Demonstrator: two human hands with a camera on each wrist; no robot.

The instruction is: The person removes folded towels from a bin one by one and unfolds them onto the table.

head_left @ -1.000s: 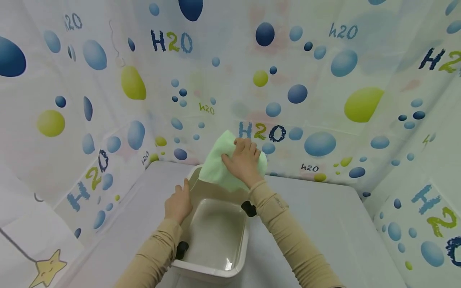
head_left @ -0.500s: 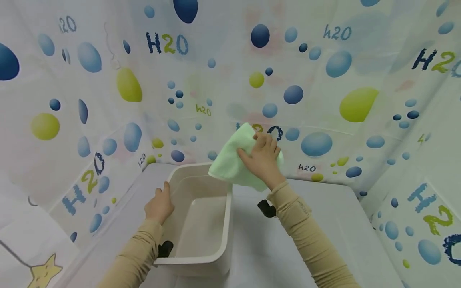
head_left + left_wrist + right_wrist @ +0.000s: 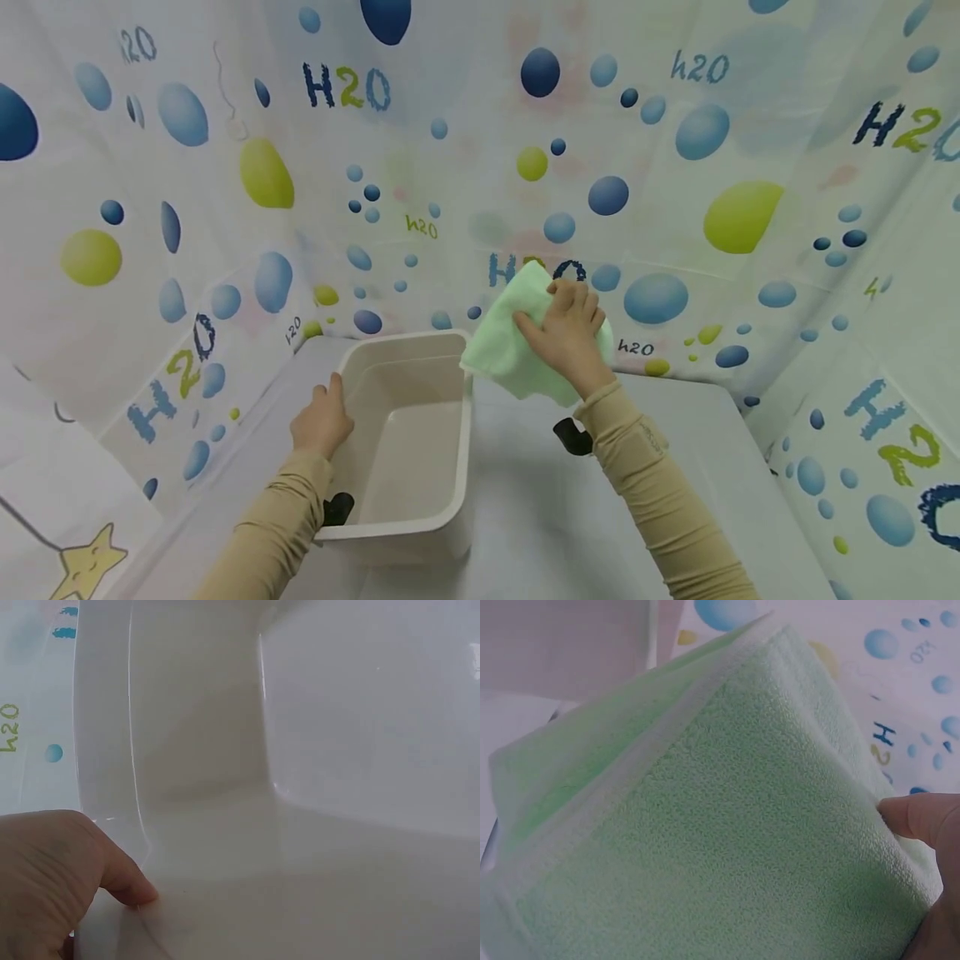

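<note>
A beige plastic basin [image 3: 420, 454] stands on the white surface, left of centre. My left hand [image 3: 322, 421] grips its left wall, and in the left wrist view the thumb [image 3: 131, 883] lies over the inner side; the other fingers are hidden outside. To the right of the basin, in the air, my right hand [image 3: 566, 333] holds a pale green terry cloth [image 3: 506, 342]. Folded, with a pale stitched edge, the cloth [image 3: 727, 795] fills most of the right wrist view, where the thumb presses on its side.
Behind the basin rises a white sheet [image 3: 465, 175] printed with blue and yellow-green dots and "H2O" lettering. It also covers both sides. The white tabletop [image 3: 540, 517] extends right of the basin. Black wrist cameras [image 3: 572, 437] sit on both wrists.
The basin has shifted left and turned more upright to the view, together with my left hand. My right hand has carried the cloth from over the basin's far end out to the right.
</note>
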